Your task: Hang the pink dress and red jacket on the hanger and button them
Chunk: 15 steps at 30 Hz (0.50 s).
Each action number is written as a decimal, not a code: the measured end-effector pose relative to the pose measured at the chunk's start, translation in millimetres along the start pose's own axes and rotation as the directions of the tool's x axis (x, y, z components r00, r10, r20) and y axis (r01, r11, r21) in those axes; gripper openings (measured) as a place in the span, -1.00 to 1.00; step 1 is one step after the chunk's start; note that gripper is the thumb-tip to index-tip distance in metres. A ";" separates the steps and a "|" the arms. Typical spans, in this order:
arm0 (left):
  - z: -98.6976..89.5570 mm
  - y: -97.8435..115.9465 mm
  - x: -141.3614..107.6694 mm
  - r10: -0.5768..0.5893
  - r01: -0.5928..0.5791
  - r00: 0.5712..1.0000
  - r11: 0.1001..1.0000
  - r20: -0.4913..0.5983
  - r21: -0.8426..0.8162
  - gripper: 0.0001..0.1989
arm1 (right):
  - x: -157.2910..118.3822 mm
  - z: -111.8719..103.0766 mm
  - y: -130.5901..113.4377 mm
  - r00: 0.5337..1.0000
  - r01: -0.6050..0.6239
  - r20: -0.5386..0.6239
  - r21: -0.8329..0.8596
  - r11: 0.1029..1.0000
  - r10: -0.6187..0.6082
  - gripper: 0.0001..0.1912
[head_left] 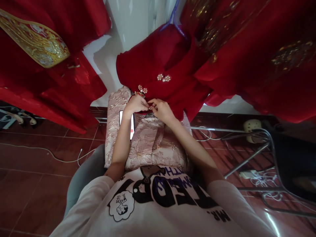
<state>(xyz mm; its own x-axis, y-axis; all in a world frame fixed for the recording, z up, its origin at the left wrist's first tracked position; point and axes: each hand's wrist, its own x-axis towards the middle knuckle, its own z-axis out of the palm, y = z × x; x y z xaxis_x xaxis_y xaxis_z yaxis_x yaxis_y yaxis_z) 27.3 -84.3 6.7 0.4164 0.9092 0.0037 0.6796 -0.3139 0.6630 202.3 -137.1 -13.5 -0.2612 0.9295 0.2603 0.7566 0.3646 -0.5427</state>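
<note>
A red garment [160, 62] hangs from a blue hanger [172, 18] in front of me, with pearl clasps [163, 78] down its front. My left hand [135, 103] and my right hand [161, 110] meet at the garment's lower edge, both pinching a small pearl clasp [150, 107] between the fingertips. Another pearl clasp [142, 89] sits just above my left hand. A pink brocade cloth [153, 144] lies across my lap under my forearms. A phone [132, 126] with a lit screen rests on the cloth, partly hidden by my left forearm.
More red garments hang at left [49, 85] and right [259, 56], one with gold embroidery [34, 41]. A metal-framed chair [276, 154] stands at right beside a power strip [251, 126] and cables. A white cable [49, 154] crosses the red tile floor.
</note>
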 end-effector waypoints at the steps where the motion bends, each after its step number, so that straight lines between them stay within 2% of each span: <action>1: -0.9 -0.8 -0.4 0.006 -0.006 1.000 1.000 -0.003 -0.001 -0.81 | -0.3 -0.4 -0.6 1.000 0.001 0.008 -0.008 1.000 -0.001 -0.60; 8: 0.2 -5.4 3.3 0.014 -0.014 1.000 0.999 0.013 0.034 -0.85 | -3.9 -1.2 -8.9 0.997 -0.003 0.080 -0.111 0.994 0.012 -0.66; 11: 0.1 -8.1 4.5 0.017 -0.017 0.998 1.000 0.065 0.003 -0.81 | -5.1 1.4 -7.5 0.995 -0.032 0.094 -0.136 0.990 0.045 -0.65; 13: -4.6 -11.0 1.8 0.008 -0.004 0.995 0.999 0.094 -0.049 -0.76 | -5.2 0.6 -4.1 0.994 -0.033 0.102 -0.123 0.992 0.046 -0.61; 15: -13.2 -14.6 -4.0 -0.003 0.009 0.998 0.995 0.064 -0.096 -0.72 | -4.7 -4.2 -0.5 0.995 -0.015 0.099 -0.088 0.996 0.024 -0.59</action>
<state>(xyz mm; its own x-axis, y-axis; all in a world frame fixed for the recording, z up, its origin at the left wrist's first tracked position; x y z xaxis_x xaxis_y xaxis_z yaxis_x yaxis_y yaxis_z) 7.7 -79.8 6.9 0.4519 0.8909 -0.0461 0.6224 -0.2779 0.7317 205.8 -141.9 -11.1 -0.3014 0.9388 0.1670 0.8103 0.3444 -0.4741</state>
